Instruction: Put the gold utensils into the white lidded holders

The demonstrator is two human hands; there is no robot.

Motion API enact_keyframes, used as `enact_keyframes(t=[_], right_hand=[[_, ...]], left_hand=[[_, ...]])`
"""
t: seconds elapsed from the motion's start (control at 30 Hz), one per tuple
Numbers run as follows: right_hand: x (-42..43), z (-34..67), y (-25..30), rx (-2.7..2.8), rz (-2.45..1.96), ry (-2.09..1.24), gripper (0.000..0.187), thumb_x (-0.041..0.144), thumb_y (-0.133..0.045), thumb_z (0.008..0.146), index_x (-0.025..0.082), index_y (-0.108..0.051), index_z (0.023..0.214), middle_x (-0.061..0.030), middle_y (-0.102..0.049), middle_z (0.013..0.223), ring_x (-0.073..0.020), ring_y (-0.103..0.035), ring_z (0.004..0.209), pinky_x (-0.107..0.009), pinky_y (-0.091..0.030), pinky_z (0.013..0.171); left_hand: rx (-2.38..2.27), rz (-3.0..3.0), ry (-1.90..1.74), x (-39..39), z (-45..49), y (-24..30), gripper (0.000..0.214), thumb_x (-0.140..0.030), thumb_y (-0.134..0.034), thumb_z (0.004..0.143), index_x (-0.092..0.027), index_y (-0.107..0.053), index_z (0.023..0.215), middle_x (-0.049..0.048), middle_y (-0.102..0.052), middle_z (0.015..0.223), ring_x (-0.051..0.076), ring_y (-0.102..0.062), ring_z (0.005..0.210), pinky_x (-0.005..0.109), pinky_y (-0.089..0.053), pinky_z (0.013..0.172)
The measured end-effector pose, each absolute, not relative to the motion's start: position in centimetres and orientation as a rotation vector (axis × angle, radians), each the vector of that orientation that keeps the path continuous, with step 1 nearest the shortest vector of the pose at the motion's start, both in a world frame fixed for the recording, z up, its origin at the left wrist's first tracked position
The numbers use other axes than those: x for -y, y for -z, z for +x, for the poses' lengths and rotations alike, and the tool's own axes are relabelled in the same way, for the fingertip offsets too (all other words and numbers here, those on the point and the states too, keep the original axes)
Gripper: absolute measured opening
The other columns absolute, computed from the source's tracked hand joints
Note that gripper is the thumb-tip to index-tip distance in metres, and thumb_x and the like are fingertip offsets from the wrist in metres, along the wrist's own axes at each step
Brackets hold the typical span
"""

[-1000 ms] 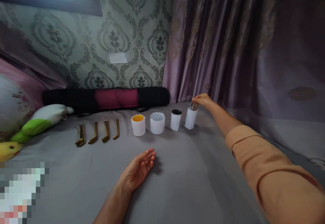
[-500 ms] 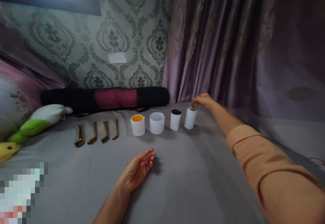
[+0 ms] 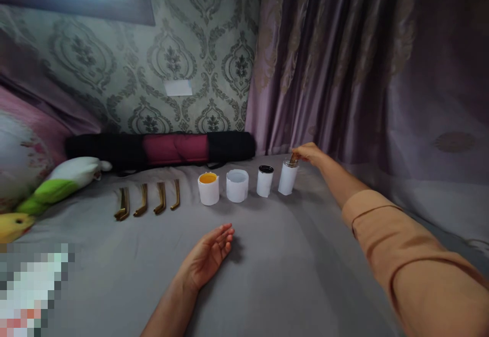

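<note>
Since the earlier frame, the right hand had shifted slightly rightward, pinching golden straws at the tall jar's mouth. That step looked unfinished, the fingers not having let go. Four groups of bent straws lay in a row on the grey sheet; none showed above the other three containers. The left hand rested palm up, loosely open, holding nothing. No writing was legible on the white wrappings; a pixelated patch hid the lower left.
</note>
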State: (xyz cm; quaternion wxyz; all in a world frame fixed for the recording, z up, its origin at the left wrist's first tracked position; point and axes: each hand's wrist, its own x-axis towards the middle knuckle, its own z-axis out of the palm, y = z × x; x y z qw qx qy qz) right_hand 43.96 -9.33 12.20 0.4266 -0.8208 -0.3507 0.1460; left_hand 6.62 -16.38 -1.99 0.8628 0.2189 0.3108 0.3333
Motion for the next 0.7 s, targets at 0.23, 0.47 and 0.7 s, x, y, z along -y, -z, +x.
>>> enact_keyframes(t=[0.23,0.47,0.7], right_hand=[[9.28,44.14,-12.06,0.842,-2.033,-0.4,0.011,0.018,-0.06,0.066,0.014,-0.054,0.057,-0.0019,-0.059,0.053,-0.0121,-0.055,0.052,-0.027,-0.042,0.056],[9.42,44.04,-12.1,0.829,-2.017,-0.401,0.01,0.018,-0.06,0.065,0.015,-0.054,0.058,-0.0024,-0.059,0.052,-0.0126,-0.056,0.052,-0.026,-0.042,0.054],[9.69,43.8,-12.3,0.811,-1.999,-0.383,0.01,0.018,-0.06,0.065,0.013,-0.055,0.059,-0.0025,-0.057,0.049,-0.0128,-0.056,0.05,-0.024,-0.04,0.049]], left_hand=[[-0.634,0.454,-0.696,16.39,6.65,1.96,0.018,-0.013,-0.055,0.077,-0.008,-0.059,0.094,0.0103,-0.062,0.088,0.01,-0.059,0.069,0.019,-0.05,0.061],[-0.622,0.453,-0.694,16.24,6.59,2.26,0.018,-0.012,-0.054,0.077,-0.008,-0.059,0.094,0.0104,-0.062,0.088,0.01,-0.059,0.07,0.019,-0.05,0.061],[-0.632,0.455,-0.698,16.16,6.59,2.32,0.018,-0.013,-0.056,0.076,-0.008,-0.059,0.093,0.0096,-0.062,0.087,0.009,-0.059,0.068,0.019,-0.05,0.061]])
